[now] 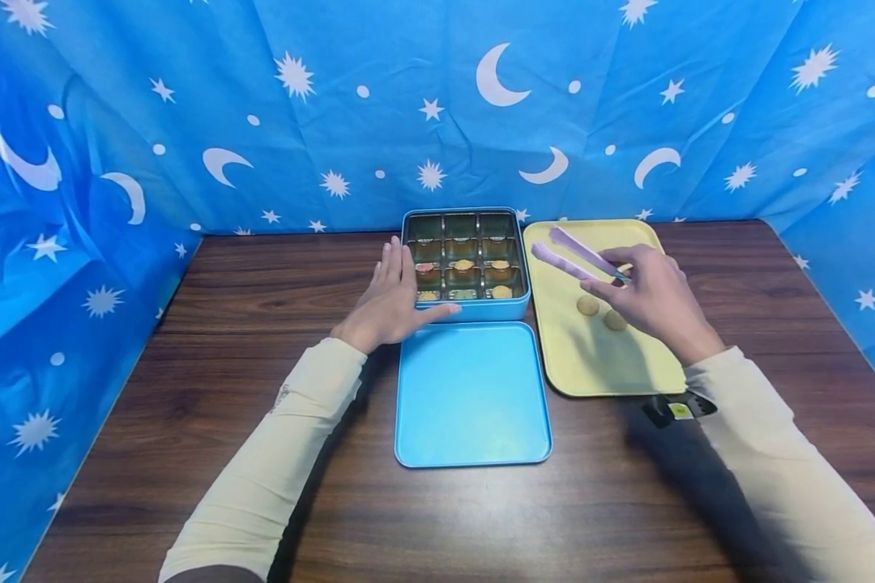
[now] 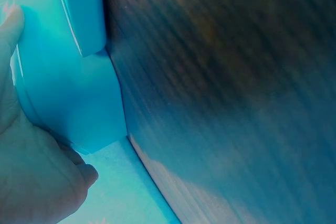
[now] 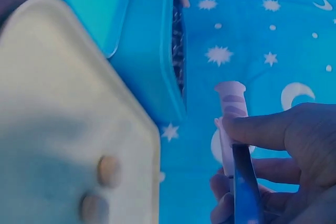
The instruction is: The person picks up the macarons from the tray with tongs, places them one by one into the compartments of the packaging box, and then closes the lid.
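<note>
My left hand point(image 1: 386, 300) rests against the left side of a blue tin point(image 1: 496, 310), its fingers straight along the wall and its thumb along the front edge. Inside the tin a dark divider forms square compartments. Cookies point(image 1: 501, 291) lie in the middle and front rows, one of them reddish, while the back row looks bare. Over the yellow tray point(image 1: 565, 360), my right hand point(image 1: 656, 291) holds pale purple tongs point(image 1: 557, 261) near their hinge end. The tongs' tips are apart with nothing between them, pointing toward the tin. Two round cookies point(image 1: 587, 304) lie on the tray below.
A flat blue lid point(image 1: 474, 397) lies on the wooden table point(image 1: 284, 283) just in front of the tin. The tray stands close along the tin's right side. Behind everything hangs a blue cloth point(image 1: 408, 146) with moons and stars.
</note>
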The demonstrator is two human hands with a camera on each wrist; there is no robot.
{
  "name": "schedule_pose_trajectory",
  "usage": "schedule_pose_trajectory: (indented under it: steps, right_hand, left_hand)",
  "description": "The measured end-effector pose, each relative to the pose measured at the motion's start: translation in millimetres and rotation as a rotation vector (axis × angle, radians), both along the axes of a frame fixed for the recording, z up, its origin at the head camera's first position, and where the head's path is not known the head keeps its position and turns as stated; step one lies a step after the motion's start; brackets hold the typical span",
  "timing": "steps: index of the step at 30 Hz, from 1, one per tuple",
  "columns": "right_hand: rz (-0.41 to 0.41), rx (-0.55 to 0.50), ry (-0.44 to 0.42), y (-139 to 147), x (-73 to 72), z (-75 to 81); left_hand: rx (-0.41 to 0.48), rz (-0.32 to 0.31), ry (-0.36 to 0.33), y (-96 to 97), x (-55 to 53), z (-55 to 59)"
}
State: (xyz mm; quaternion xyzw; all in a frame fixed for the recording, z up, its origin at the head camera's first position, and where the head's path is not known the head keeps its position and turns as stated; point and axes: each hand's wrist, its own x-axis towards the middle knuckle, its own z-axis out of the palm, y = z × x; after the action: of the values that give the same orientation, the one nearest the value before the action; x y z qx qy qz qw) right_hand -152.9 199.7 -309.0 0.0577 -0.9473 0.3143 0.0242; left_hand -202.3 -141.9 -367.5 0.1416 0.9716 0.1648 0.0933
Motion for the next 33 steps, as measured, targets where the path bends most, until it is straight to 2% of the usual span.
schedule_pose_trajectory:
  steps: [9,15,21,33]
  right_hand:
    - [-0.002,0.056,-0.054,31.0,13.0,-20.9]
    - [0.005,0.084,-0.056,43.8,20.1,-32.6]
    - [0.001,0.1,-0.065,51.0,25.5,-41.1]
    - [-0.003,0.111,-0.114,55.0,26.1,-49.9]
  left_hand:
    - [-0.003,-0.001,-0.007,0.5,-0.4,-1.3]
    - [0.001,0.001,-0.009,0.4,-0.3,-0.3]
    - [0.004,0.001,-0.012,0.7,-0.1,0.3]
    - [-0.004,-0.005,0.002,0.4,0.1,0.4]
